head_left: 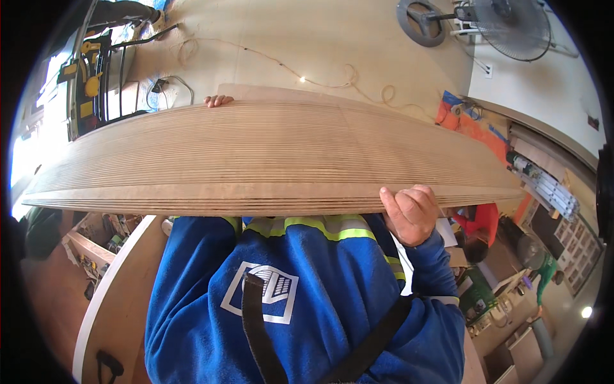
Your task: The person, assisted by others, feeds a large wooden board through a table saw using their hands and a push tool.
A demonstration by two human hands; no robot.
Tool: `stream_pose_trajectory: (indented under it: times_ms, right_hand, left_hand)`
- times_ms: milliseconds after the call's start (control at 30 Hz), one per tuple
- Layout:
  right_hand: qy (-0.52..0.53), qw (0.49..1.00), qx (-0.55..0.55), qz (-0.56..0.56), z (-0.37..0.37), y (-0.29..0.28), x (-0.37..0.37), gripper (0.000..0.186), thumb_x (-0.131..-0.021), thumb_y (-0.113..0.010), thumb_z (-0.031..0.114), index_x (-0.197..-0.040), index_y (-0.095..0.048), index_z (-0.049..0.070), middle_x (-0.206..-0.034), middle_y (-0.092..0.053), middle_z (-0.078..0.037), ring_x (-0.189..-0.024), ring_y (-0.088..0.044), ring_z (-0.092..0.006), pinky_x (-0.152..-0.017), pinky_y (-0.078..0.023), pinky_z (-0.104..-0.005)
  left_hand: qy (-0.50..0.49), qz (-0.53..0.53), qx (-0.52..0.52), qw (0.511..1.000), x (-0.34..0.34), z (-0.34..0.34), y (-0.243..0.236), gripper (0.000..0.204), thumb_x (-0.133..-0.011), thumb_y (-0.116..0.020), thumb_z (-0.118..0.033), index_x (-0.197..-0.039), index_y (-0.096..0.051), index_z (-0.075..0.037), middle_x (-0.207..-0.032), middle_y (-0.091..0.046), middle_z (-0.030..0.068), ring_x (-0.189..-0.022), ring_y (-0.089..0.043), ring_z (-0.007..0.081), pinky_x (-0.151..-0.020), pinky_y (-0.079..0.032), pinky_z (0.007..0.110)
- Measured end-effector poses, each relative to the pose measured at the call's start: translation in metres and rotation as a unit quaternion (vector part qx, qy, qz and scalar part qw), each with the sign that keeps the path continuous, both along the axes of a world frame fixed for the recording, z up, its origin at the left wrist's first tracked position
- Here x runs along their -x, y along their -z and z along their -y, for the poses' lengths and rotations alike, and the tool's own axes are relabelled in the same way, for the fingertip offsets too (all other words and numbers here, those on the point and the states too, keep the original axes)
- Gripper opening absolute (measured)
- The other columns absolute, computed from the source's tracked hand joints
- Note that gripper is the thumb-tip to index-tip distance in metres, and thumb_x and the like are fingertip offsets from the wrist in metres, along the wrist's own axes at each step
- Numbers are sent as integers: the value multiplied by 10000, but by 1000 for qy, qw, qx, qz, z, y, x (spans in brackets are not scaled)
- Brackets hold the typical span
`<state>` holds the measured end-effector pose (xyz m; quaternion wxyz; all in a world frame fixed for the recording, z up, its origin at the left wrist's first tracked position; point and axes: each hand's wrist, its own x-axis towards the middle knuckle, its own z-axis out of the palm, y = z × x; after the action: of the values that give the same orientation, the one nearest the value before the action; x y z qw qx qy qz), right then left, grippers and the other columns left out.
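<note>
A long wooden panel (268, 144) with many fine parallel lines, like grooves, along its length spans the view from left to right in front of my chest. My right hand (412, 214) is closed on its near edge, right of the middle, with fingers curled over the top. At the far edge, left of the middle, only the fingertips of my left hand (219, 100) show, hooked over the wood; the panel hides the rest of that hand and forearm. A plain pale strip (281, 94) shows just beyond the far edge.
A black and yellow stand (93, 83) is at the far left, with a person's leg and shoe above it. A cable (256, 54) trails over the floor. A fan (511, 29) stands far right. Tools and boards crowd the right; a white-edged wooden board (118, 301) is lower left.
</note>
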<state>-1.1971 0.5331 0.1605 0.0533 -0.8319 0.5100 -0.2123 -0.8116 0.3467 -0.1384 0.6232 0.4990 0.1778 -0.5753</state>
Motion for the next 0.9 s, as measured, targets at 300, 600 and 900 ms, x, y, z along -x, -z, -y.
stream_pose_trajectory:
  times_ms: [300,600,900]
  right_hand:
    - [159,987,-36,-13,55,-35,2,380,-608,-699,-63,-974,-700,38,-935,-660,-148,-868,-641,-333,-761,-509,-412]
    - [173,978,-89,73,178,-19,40,263,-758,-772,147,-901,-633,-24,-823,-609,-148,-760,-588,-309,-703,-464,-368]
    - [141,974,-168,57,288,73,73,397,-802,-763,350,-789,-658,-32,-642,-605,-140,-604,-561,-252,-601,-449,-376]
  left_hand:
    - [-60,68,79,993,2,-6,36,485,-970,-468,-498,-1232,-529,-95,-1177,-580,125,-1005,-601,290,-856,-523,435]
    - [-26,-93,-101,990,20,-43,-125,761,-925,-292,-695,-1405,-452,-127,-1382,-530,97,-1280,-452,312,-1070,-324,480]
    - [93,22,-157,983,33,-75,-78,905,-886,-465,-670,-1448,-334,27,-1455,-411,229,-1364,-367,396,-1060,-334,552]
